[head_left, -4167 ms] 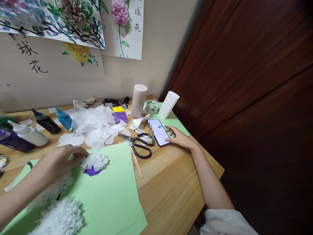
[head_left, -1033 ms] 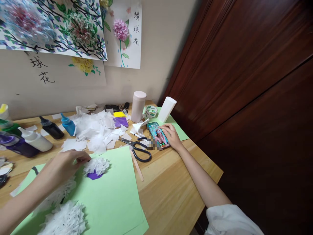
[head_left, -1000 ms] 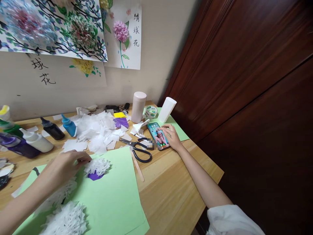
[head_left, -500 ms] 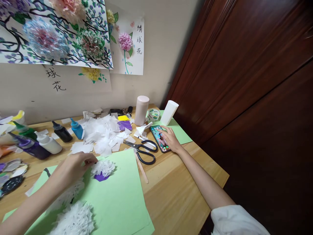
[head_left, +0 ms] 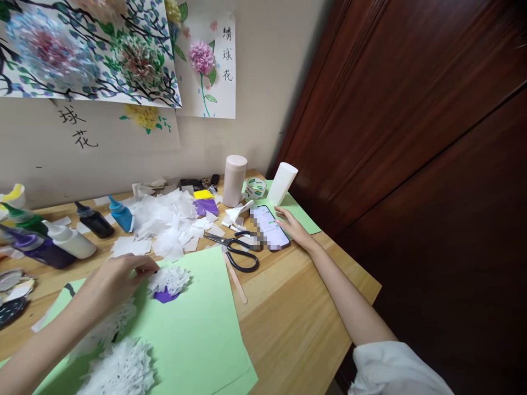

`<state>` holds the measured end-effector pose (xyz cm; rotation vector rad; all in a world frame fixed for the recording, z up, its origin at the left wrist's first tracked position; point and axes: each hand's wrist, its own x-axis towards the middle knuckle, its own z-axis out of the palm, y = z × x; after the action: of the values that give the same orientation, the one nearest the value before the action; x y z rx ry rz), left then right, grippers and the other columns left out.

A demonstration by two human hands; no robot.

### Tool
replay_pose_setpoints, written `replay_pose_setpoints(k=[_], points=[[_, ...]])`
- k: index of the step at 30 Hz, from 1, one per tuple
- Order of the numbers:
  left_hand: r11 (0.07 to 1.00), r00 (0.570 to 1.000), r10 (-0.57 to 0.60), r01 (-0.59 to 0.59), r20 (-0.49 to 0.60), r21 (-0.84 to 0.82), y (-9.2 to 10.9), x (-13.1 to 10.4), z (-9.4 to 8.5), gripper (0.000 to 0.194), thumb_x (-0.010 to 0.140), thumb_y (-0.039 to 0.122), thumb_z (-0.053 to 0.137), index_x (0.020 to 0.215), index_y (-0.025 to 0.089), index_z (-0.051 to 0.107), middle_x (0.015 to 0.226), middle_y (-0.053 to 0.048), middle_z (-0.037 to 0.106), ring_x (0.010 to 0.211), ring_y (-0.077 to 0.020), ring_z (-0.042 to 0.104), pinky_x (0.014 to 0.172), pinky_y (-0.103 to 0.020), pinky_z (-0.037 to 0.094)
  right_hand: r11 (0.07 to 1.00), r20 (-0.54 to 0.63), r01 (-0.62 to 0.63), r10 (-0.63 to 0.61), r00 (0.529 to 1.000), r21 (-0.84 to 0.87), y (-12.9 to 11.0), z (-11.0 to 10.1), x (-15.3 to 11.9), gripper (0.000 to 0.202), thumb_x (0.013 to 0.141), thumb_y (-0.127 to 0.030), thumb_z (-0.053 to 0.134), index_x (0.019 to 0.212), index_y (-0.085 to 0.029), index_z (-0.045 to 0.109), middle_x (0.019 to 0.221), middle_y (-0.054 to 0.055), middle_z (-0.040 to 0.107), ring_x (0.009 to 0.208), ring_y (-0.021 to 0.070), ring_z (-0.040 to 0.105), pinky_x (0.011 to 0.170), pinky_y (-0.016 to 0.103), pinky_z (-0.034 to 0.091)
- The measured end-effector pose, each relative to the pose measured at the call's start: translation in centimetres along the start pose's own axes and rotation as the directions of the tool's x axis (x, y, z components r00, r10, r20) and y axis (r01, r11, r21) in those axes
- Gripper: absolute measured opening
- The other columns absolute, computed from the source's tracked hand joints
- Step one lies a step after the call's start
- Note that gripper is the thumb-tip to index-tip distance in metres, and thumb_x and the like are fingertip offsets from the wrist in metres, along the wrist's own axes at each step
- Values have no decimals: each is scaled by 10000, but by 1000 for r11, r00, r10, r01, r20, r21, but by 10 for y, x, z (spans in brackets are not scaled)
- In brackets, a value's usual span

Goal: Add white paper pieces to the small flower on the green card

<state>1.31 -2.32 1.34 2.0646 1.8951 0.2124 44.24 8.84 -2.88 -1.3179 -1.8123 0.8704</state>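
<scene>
My left hand (head_left: 123, 274) is closed, thumb and fingers pinched together at the left edge of a white tissue-paper flower (head_left: 169, 280). What sits between those fingertips is too small to make out. Under the flower shows a piece of purple paper (head_left: 167, 295), on a green sheet (head_left: 197, 334). Two more white paper flowers, one partly under my left forearm, are nearer to me; the front one (head_left: 123, 367) is the larger. My right hand (head_left: 296, 227) is open, fingers stretched to the right edge of a phone (head_left: 272, 227) with a pale lit screen, partly pixelated.
Black-handled scissors (head_left: 236, 249) and a wooden stick (head_left: 236, 278) lie between my hands. Behind are white tissue squares (head_left: 168, 219), a pink cylinder (head_left: 235, 181), a tape roll (head_left: 256, 187) and a white tube (head_left: 282, 184). Paint bottles (head_left: 69, 240) stand left; a dark wooden panel (head_left: 411, 164) rises right.
The phone screen has gone from a home page of icons to a pale page. My right fingers have drawn back from mid-screen to its right edge. My left hand stays at the flower.
</scene>
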Motion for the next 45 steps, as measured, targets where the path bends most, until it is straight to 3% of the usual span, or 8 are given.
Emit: replay_pose_setpoints(k=[4, 14, 25, 33, 41, 45], points=[[1000, 1000, 8, -8, -6, 11, 0, 1, 0, 307, 698, 399, 406, 786, 261, 666, 850, -28, 712, 767, -215, 625, 691, -294, 447, 995, 136, -78, 68, 988, 65, -4, -5, -5, 721, 736, -419, 642, 1353, -244, 313, 1459, 82, 295, 1338, 208, 285, 1090, 398, 275], [999, 998, -45, 43, 54, 33, 1, 3, -5, 345, 660, 458, 416, 797, 275, 674, 865, -14, 713, 792, -223, 626, 697, -298, 453, 981, -136, -173, 183, 974, 85, -1, 15, 4, 618, 681, -402, 680, 1204, -155, 463, 1339, 149, 439, 1237, 240, 422, 1038, 403, 349], [995, 991, -86, 79, 103, 66, 4, 3, -8, 387, 658, 490, 372, 821, 289, 659, 908, 0, 701, 826, -219, 617, 715, -295, 442, 983, -203, -168, 181, 962, 79, 1, 23, 3, 566, 618, -368, 736, 1104, -162, 534, 1246, 134, 525, 1195, 249, 463, 1045, 423, 334], [995, 994, -68, 62, 88, 79, 2, 2, -6, 391, 664, 505, 365, 819, 298, 658, 896, 7, 702, 831, -215, 613, 721, -292, 437, 960, -129, -194, 222, 966, 200, 4, 5, 4, 436, 672, -376, 689, 1041, -177, 566, 1195, 124, 578, 1147, 235, 503, 992, 429, 387], [995, 993, -83, 78, 81, 68, 3, 2, -7, 377, 651, 504, 383, 803, 300, 661, 879, 2, 703, 804, -215, 615, 696, -288, 443, 962, -121, -216, 237, 964, 167, -4, 10, 1, 472, 664, -348, 699, 1075, -177, 541, 1237, 123, 538, 1166, 239, 475, 993, 441, 378], [994, 993, -91, 87, 72, 60, 3, 2, -8, 376, 641, 506, 398, 799, 296, 667, 875, -3, 705, 800, -219, 615, 688, -287, 445, 955, 17, -202, 203, 979, 215, -3, -6, -2, 514, 661, -336, 715, 1122, -197, 532, 1288, 104, 506, 1221, 226, 432, 1047, 420, 324]])
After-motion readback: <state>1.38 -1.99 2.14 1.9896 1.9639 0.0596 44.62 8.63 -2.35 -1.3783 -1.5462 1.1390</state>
